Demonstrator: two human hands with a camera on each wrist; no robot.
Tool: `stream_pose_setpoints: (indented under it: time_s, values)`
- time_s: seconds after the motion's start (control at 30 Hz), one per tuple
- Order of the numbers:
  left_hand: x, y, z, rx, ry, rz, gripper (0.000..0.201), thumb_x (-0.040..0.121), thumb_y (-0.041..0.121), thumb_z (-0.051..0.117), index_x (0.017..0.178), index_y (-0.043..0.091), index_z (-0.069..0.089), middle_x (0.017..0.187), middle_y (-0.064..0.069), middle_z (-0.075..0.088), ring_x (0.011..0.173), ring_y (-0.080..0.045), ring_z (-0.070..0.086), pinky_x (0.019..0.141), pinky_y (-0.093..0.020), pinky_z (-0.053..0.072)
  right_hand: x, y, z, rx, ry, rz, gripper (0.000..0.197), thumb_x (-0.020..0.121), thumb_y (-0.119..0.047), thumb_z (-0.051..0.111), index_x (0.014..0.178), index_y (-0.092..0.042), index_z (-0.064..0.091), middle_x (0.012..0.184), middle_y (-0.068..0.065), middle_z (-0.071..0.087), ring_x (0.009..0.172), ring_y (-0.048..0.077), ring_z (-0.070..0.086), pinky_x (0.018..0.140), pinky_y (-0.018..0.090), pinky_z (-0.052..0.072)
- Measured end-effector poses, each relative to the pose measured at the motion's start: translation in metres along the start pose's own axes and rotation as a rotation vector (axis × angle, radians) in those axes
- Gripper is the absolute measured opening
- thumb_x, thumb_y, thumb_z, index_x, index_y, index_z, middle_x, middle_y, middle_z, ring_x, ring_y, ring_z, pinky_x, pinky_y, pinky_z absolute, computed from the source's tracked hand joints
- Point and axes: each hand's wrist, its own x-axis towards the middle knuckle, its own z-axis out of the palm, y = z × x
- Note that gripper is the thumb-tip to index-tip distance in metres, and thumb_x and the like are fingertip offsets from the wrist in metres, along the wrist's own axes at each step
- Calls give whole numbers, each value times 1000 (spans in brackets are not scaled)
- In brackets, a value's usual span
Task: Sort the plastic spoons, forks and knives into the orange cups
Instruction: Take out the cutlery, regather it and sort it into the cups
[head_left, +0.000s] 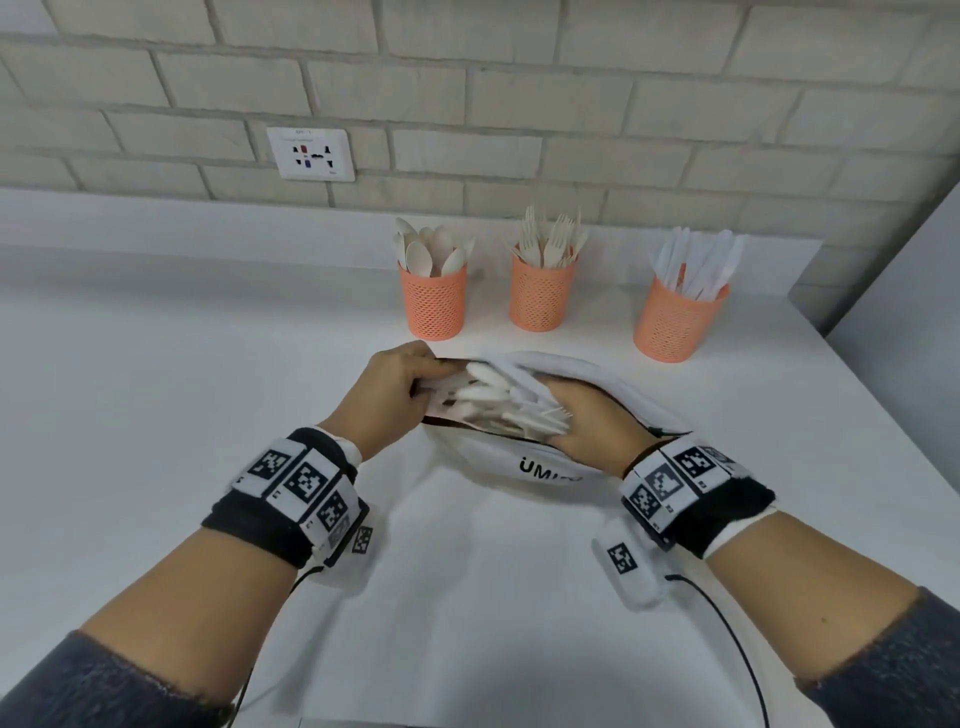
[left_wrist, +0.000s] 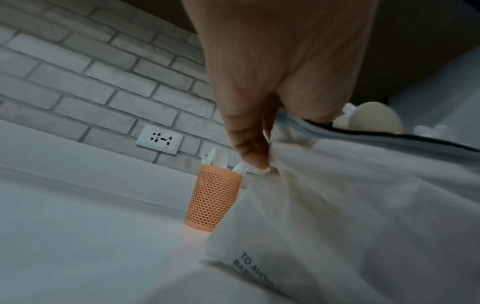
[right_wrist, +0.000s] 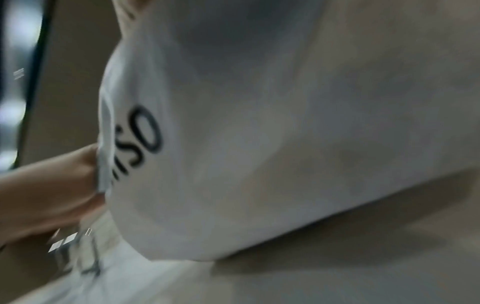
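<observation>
While the white bag (head_left: 540, 462) is held open at its rim by the pinching fingers of the left hand (head_left: 402, 387), a mixed bunch of cutlery (head_left: 506, 405) is gripped at its mouth by the right hand (head_left: 589, 423), finger detail blurred. Step judged: drawing out. Next required: separating pieces by type for the three orange cups (head_left: 540, 296) behind, already well stocked.
</observation>
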Motion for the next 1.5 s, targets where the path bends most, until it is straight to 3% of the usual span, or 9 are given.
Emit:
stream_pose_setpoints:
  time_s: [0.2, 0.33, 0.5, 0.63, 0.87, 1.03, 1.23, 1.37, 1.5]
  values:
    - [1, 9, 1, 8, 62, 45, 53, 75, -18, 50, 114, 14, 67, 72, 10, 41, 66, 3, 47, 64, -4, 36, -3, 5, -6, 113, 20, 31, 45, 82, -23, 68, 125, -21, 55, 107, -9, 61, 101, 6, 53, 89, 18, 40]
    - [5, 15, 4, 109, 0, 25, 46, 80, -2, 65, 122, 18, 62, 72, 4, 41, 68, -12, 43, 64, -12, 31, 2, 6, -6, 112, 138, 80, 52, 79, -16, 69, 128, -23, 53, 107, -6, 65, 102, 11, 59, 85, 17, 41]
    - [3, 14, 13, 97, 73, -66, 50, 86, -2, 52, 127, 26, 58, 99, -10, 51, 93, -24, 51, 77, -7, 30, -3, 5, -8, 257, 71, 137, 52, 75, 2, 65, 121, -23, 57, 86, -11, 61, 75, 0, 56, 66, 1, 39]
    - [11, 22, 17, -35, -5, -156, 58, 83, -7, 49, 134, 21, 52, 116, -9, 64, 100, -26, 59, 68, -4, 35, 5, 6, 0, 117, -52, 100, 45, 71, 1, 66, 108, -22, 56, 89, -5, 59, 82, 14, 57, 72, 21, 42]
    - [7, 8, 12, 56, 82, -48, 57, 79, -14, 48, 128, 14, 58, 84, -7, 55, 77, -19, 50, 71, -15, 35, 9, 1, -5, 96, -9, 1, 41, 79, -11, 69, 118, -15, 57, 100, -7, 60, 89, 10, 56, 78, 20, 43]
    - [4, 8, 7, 65, 221, 18, 51, 76, -17, 46, 112, 11, 69, 73, 3, 47, 61, 0, 43, 64, -1, 35, 6, -6, -3, 256, 190, 166, 15, 80, -13, 67, 94, -19, 66, 74, -6, 61, 64, 4, 52, 66, 22, 40]
    - [9, 11, 2, 15, 173, -82, 48, 86, -9, 44, 126, 12, 59, 81, -3, 47, 74, -17, 44, 63, 1, 32, 8, -8, -5, 351, 11, 76, 48, 73, -2, 73, 114, -21, 57, 91, -10, 61, 79, 0, 56, 73, 8, 43]
    - [10, 13, -4, 91, 5, -94, 47, 85, -4, 46, 125, 16, 60, 81, -3, 49, 78, -21, 49, 62, -12, 31, 11, -12, -9, 496, 187, 51, 53, 69, 7, 74, 110, -21, 55, 89, -18, 57, 82, -4, 56, 77, 12, 48]
    - [6, 20, -8, 273, -104, 66, 27, 74, 6, 63, 99, 15, 58, 106, -5, 48, 96, -24, 50, 75, -32, 45, 14, -21, -17, 670, 300, 22, 45, 66, 4, 79, 104, -10, 60, 93, -2, 68, 91, 12, 65, 84, 24, 54]
